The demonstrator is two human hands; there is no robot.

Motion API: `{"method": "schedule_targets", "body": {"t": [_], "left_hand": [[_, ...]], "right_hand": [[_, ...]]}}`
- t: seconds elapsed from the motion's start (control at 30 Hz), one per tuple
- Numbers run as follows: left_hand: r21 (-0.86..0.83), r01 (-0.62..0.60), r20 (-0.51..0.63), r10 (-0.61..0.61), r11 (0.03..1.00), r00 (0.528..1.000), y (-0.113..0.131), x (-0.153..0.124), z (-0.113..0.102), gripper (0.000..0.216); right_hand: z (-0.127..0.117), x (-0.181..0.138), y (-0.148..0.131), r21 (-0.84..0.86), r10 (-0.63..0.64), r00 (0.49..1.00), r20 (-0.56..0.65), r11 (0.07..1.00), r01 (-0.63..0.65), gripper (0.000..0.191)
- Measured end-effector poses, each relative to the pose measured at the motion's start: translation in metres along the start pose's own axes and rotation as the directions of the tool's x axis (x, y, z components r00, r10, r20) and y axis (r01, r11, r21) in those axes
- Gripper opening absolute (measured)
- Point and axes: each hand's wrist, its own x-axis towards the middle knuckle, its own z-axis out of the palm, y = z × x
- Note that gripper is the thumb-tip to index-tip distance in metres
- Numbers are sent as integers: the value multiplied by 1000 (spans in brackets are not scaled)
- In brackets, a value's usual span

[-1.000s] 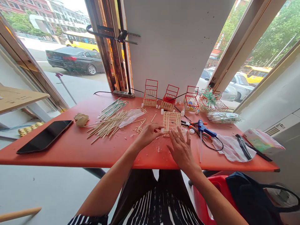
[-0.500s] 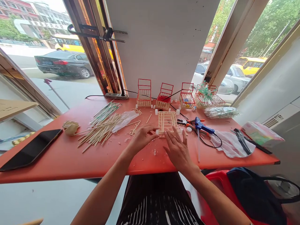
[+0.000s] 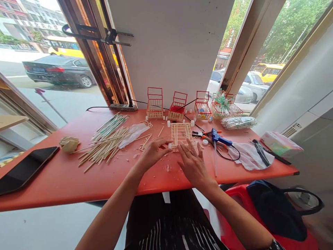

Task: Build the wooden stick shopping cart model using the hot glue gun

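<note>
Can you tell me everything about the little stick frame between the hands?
The little stick frame looks like pale wood: thin crossing sticks with gaps between. White wheels show at both far corners and the near left one. It sits on the red table. The left hand pinches that near wheel; the right hand lies over the near right corner, partly hiding it.

We see bright daylight coming through the left window (image 3: 56, 99) and the right window (image 3: 283, 45), with the sky at upper left burned nearly white. Between them, the wall (image 3: 169, 45) falls into flat grey shade, while orange glints run down the shiny frame (image 3: 100, 59). We find the desk (image 3: 111, 184) softly lit, shadows faint. The pale wooden frame (image 3: 181, 133) reads fairly clearly; the black trousers (image 3: 161, 208) lose detail. Wide-angle stretching tilts the uprights and elongates the phone (image 3: 28, 170).
</note>
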Motion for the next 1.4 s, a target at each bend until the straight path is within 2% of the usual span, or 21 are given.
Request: {"method": "schedule_targets", "body": {"t": [0.17,0.6,0.73,1.2,1.4], "left_hand": [[-50,-11,-15,10,999,1000,1,1,-1,30],[-39,-11,-26,10,999,1000,-4,1,2,34],[-23,23,-8,-23,999,1000,-5,-1,0,36],[-41,11,-11,-12,999,1000,2,3,-1,29],[31,-13,-24,14,999,1000,5,3,-1,31]], "right_hand": [[-2,1,-1,-9,2,1000,19,1000,-2,56],[-3,4,-1,-16,9,1000,23,1000,-9,58],[1,2,-2,-14,16,1000,0,1000,-16,59],[9,2,4,-21,-31,996,-85,999,29,53],[10,-2,9,-61,-38,989,-143,998,30,53]]}}
